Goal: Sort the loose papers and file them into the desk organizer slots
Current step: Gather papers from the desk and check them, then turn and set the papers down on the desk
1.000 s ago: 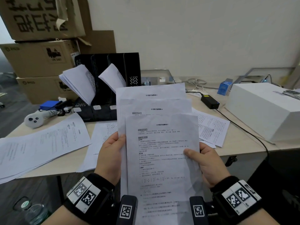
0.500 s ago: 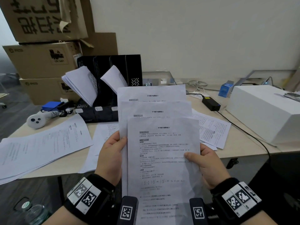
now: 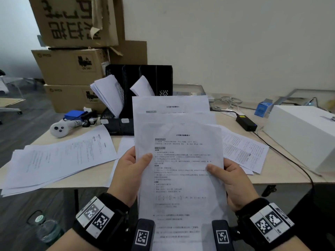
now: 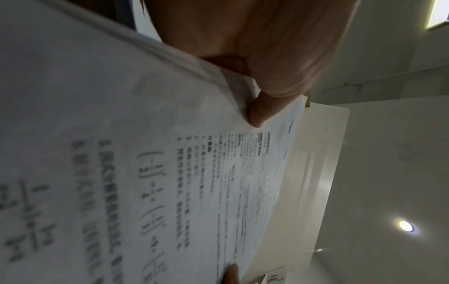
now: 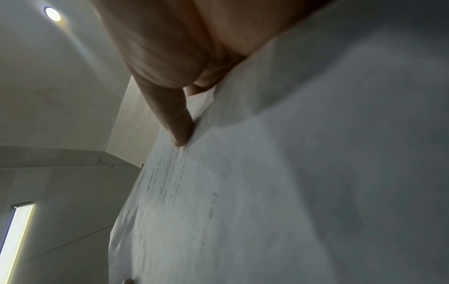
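I hold a fanned stack of three printed sheets (image 3: pixel 178 151) upright in front of me, above the desk's near edge. My left hand (image 3: pixel 130 165) pinches the stack's left edge, thumb on the front sheet. My right hand (image 3: pixel 226 174) pinches the right edge the same way. The left wrist view shows the sheets (image 4: pixel 170 173) with my left thumb pressed on them; the right wrist view shows the paper (image 5: pixel 267 182) under my right thumb. The black desk organizer (image 3: pixel 139 84) stands at the back of the desk, with papers (image 3: pixel 108 95) leaning in its left slot and another sheaf (image 3: pixel 143 86) in a middle slot.
Loose papers (image 3: pixel 59 160) spread over the desk's left part, more sheets (image 3: pixel 243 151) lie right of my hands. A white box (image 3: pixel 304 134) sits at the right, a black power brick (image 3: pixel 246 122) with a cable behind. Cardboard boxes (image 3: pixel 72 66) stack at the left. A white controller (image 3: pixel 59 129) lies nearby.
The stack and both hands have stayed almost still. My left thumb has slid further onto the front sheet.
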Demonstrator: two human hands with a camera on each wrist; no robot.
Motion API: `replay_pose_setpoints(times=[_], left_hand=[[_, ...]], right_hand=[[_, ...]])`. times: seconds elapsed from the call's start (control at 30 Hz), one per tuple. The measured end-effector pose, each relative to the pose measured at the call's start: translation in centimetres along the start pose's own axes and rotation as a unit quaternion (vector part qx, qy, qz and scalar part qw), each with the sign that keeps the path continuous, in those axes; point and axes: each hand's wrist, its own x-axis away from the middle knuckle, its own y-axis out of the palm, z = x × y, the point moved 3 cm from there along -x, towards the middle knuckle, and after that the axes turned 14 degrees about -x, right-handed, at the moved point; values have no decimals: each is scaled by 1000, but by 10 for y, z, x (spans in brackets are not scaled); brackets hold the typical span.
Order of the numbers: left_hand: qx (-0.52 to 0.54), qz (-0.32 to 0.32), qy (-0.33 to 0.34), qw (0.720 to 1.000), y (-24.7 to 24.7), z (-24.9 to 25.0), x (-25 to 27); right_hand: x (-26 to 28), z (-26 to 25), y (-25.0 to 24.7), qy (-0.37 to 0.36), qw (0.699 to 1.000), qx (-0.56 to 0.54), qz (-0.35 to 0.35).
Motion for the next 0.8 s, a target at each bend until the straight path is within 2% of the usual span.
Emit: replay_pose_setpoints(times=[0.13,0.23,0.33,0.47,0.63,0.8], left_hand=[[16,29,-1,999,-20,6,4],[32,59,4,998,-41,14,6],[28,64,20,997,-64,20,8],[-46,4,6,999,-92,18,14],[-165,48,3,985,-138,12,22],[-204,55,-52,976,-187,5,27]], right_hand=[[3,9,24,45,998,-6,-53],[4,20,45,59,993,39,-90],[-1,26,67,26,995,70,-64],[-12,31,103,-20,996,83,-33],[-20,54,147,30,991,84,-97],[-35,82,177,61,988,119,-77]])
